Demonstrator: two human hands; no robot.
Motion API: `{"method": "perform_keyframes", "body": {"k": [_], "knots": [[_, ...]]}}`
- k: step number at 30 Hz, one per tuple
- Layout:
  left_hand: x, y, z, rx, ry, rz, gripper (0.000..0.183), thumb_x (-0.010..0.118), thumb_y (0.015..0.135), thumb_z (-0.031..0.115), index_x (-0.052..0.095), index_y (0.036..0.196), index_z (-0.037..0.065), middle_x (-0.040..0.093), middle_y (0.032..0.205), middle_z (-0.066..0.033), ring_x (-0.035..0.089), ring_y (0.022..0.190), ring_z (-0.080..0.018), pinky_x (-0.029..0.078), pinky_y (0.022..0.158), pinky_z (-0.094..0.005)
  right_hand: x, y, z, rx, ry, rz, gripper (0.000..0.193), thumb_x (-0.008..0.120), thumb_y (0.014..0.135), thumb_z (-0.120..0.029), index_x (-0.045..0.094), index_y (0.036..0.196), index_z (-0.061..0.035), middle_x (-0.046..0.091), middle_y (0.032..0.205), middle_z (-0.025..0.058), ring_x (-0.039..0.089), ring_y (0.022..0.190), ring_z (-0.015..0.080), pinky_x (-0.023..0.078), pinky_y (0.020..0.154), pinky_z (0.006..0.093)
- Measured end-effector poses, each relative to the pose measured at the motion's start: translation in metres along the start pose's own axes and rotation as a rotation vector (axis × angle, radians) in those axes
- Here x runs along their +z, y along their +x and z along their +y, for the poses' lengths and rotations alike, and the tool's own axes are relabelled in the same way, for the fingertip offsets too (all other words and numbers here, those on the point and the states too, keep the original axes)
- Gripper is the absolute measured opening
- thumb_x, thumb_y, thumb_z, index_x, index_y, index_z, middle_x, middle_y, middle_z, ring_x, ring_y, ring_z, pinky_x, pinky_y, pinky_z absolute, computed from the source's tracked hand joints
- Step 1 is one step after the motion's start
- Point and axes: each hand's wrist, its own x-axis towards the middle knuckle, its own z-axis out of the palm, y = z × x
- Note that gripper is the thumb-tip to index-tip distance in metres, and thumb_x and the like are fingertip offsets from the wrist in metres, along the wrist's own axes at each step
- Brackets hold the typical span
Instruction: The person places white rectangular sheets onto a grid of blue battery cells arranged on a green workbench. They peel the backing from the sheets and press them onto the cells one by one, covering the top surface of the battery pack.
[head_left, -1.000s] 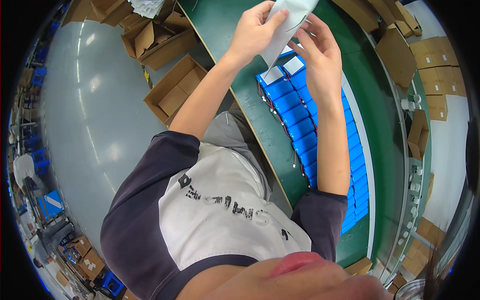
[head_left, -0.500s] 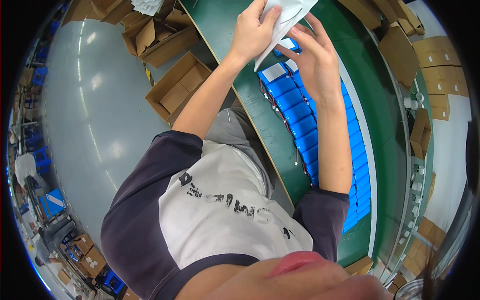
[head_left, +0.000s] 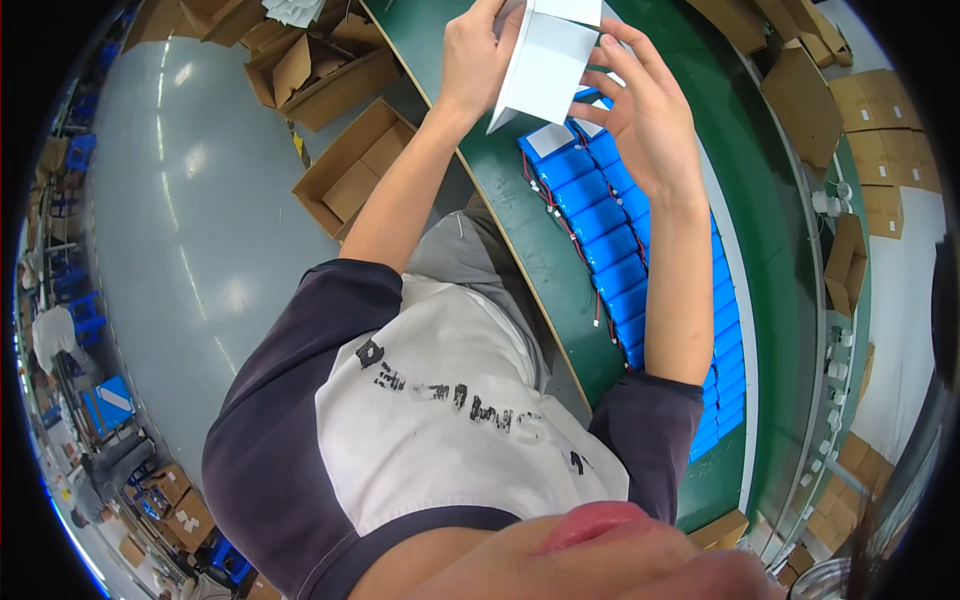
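Note:
A white cardboard box [head_left: 552, 62] is held up above the bench at the top of the view, its panels folded out with a flap tilted at its lower left. My left hand [head_left: 475, 62] is closed on the box's left side; some of its fingertips are hidden behind the card. At the box's right edge, my right hand [head_left: 650, 125] has its fingers apart, the fingertips at or against the card. Below the box, rows of blue-wrapped battery packs [head_left: 588, 218] with thin red and black leads lie on the green bench. White labels show on the nearest-to-box packs.
The green bench top [head_left: 560, 300] runs diagonally, with a pale strip [head_left: 748, 400] along its far side. Open brown cartons [head_left: 352, 170] stand on the left beside the bench. More cartons [head_left: 880, 130] are stacked at the right. The grey floor [head_left: 190, 220] spreads out left.
The white box has gone from a nearly flat, edge-on piece to an opened-out shape. My left hand has shifted slightly left, and my right hand slightly right and down.

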Motion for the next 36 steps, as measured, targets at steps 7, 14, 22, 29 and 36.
{"method": "perform_keyframes", "body": {"k": [7, 14, 22, 29, 36], "knots": [[-0.005, -0.009, -0.007, 0.039, 0.103, -0.023, 0.012, 0.060, 0.100, 0.012, 0.058, 0.102, 0.000, 0.060, 0.080, -0.0271, 0.061, 0.073, -0.0479, 0.048, 0.064, -0.0435, -0.005, 0.005, 0.006, 0.012, -0.110, 0.198, 0.031, 0.064, 0.103, -0.029, 0.065, 0.124, -0.0057, 0.068, 0.105, 0.0052, 0.066, 0.091, 0.0152, 0.054, 0.070, 0.0288], [-0.031, -0.001, -0.034, 0.069, 0.205, 0.023, 0.016, 0.060, 0.100, 0.014, 0.061, 0.106, 0.000, 0.066, 0.087, -0.0284, 0.066, 0.084, -0.0490, 0.051, 0.070, -0.0461, -0.049, 0.020, 0.009, -0.335, -0.719, 0.259, 0.026, 0.064, 0.102, -0.027, 0.071, 0.110, -0.0029, 0.072, 0.092, 0.0007, 0.065, 0.084, 0.0086, 0.051, 0.072, 0.0264], [-0.065, 0.032, -0.141, 0.067, 0.866, -0.088, 0.034, 0.068, 0.092, 0.019, 0.063, 0.123, 0.005, 0.067, 0.110, -0.0248, 0.063, 0.102, -0.0465, 0.051, 0.089, -0.0522, -0.152, 0.035, 0.012, 0.006, -1.039, 0.311, 0.032, 0.066, 0.093, -0.034, 0.076, 0.109, -0.0088, 0.073, 0.088, 0.0025, 0.065, 0.080, 0.0112, 0.051, 0.078, 0.0294], [-0.012, 0.022, -0.053, 0.384, 0.485, -0.284, 0.027, 0.070, 0.089, 0.015, 0.070, 0.114, 0.008, 0.062, 0.110, -0.0138, 0.056, 0.108, -0.0365, 0.047, 0.092, -0.0475, -0.162, 0.042, 0.039, 0.129, -1.118, 0.347, 0.037, 0.068, 0.088, -0.036, 0.078, 0.108, -0.0067, 0.076, 0.092, 0.0065, 0.070, 0.087, 0.0174, 0.053, 0.082, 0.0310], [0.068, -0.002, -0.020, 0.523, 0.305, -0.544, 0.025, 0.064, 0.095, 0.024, 0.073, 0.114, 0.011, 0.064, 0.116, -0.0098, 0.055, 0.114, -0.0306, 0.045, 0.097, -0.0441, -0.170, 0.048, 0.063, 0.098, -1.223, 0.344, 0.037, 0.069, 0.087, -0.038, 0.078, 0.107, -0.0079, 0.075, 0.090, 0.0073, 0.071, 0.084, 0.0191, 0.054, 0.080, 0.0320]]}}
